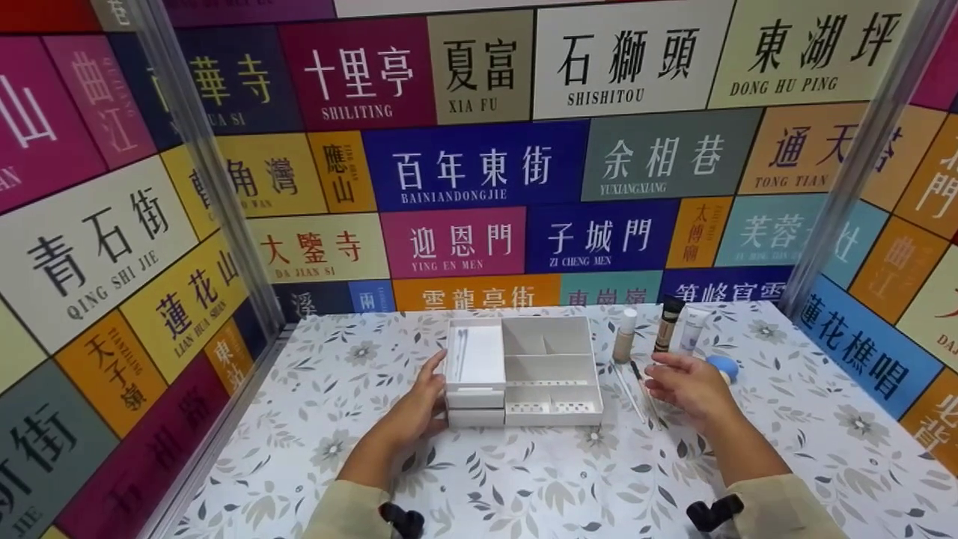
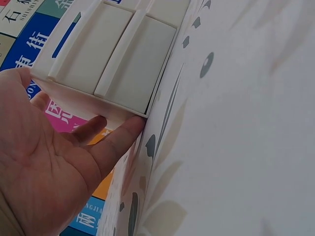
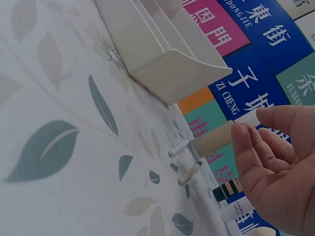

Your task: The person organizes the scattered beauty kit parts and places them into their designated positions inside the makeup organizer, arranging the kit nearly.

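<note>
A white desk organizer (image 1: pixel 554 367) stands on the table, with open compartments on the right and small drawers (image 2: pixel 133 61) on the left. A few thin white sticks, perhaps cotton swabs (image 1: pixel 460 353), lie in its upper left tray. My left hand (image 1: pixel 421 400) touches the organizer's left side with extended fingers. To the organizer's right, my right hand (image 1: pixel 692 385) hovers with loosely bent fingers and nothing visible in its grasp. Near it stand a beige bottle with a white cap (image 1: pixel 624 340), a black-capped tube (image 1: pixel 666 326) and a pale tube (image 1: pixel 694 329). Thin sticks or brushes (image 1: pixel 630 393) lie below the bottle.
A blue rounded sponge (image 1: pixel 723 366) lies behind the right hand, partly hidden. The table (image 1: pixel 539 486) has a white leaf-patterned cover. Colourful sign-printed walls (image 1: pixel 479 165) rise behind and at both sides, with clear vertical strips at the corners.
</note>
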`<state>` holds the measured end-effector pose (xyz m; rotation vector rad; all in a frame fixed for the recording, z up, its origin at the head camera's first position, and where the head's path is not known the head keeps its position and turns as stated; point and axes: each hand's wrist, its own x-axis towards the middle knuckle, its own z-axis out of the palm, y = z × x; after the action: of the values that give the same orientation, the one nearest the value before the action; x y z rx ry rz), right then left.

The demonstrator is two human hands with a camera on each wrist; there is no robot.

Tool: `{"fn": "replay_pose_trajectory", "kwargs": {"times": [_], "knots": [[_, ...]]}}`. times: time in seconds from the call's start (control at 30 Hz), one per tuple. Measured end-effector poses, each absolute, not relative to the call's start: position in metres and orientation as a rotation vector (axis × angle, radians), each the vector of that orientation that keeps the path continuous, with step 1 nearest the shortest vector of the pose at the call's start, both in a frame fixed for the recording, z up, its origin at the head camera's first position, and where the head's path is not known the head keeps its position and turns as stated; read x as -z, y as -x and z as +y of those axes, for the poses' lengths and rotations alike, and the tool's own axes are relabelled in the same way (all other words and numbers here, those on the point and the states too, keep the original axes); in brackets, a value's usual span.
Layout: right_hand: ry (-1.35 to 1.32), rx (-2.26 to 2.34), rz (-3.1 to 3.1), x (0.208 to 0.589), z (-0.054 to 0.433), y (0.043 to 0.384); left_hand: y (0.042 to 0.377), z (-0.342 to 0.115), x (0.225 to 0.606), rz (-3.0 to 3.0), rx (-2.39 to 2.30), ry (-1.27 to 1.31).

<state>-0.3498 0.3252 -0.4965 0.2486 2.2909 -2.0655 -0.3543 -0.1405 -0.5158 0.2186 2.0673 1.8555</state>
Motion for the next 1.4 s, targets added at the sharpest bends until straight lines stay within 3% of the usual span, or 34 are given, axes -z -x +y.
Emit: {"fn": "replay_pose_trajectory", "kwargs": {"times": [0.7,1.4], "knots": [[-0.410,1.764,2.475,0.528,0.341,0.360,0.352,-0.140,0.514,2.058,-1.852,-0.168],[-0.216,1.521,2.683,0.533,0.338,0.358,0.353,-0.141,0.513,2.123,-1.791,-0.204]]}}
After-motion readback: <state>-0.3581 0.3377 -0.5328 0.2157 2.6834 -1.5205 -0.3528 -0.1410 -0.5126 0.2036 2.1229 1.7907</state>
